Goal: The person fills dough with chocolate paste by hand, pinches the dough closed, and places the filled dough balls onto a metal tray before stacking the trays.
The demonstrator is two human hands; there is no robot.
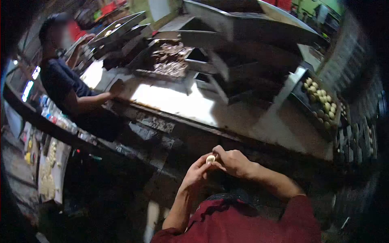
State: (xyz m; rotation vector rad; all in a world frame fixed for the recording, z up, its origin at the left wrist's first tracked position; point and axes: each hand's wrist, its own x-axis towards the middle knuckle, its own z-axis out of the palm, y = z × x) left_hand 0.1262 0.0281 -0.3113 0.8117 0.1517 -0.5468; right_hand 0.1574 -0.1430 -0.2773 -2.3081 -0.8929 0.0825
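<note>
So, both hands are close together, near and center: the left hand and right hand pinch one small pale dough ball between their fingertips. A tray of similar balls sits far right by the counter. A co-worker's hand rests on the counter, far left.

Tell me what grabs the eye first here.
At bottom centre, the left hand and right hand pinch a small pale round lump between them. Beyond, a bright metal counter glares; a dark tray of similar pale round lumps sits at right, a person in a dark blue shirt at left.
</note>
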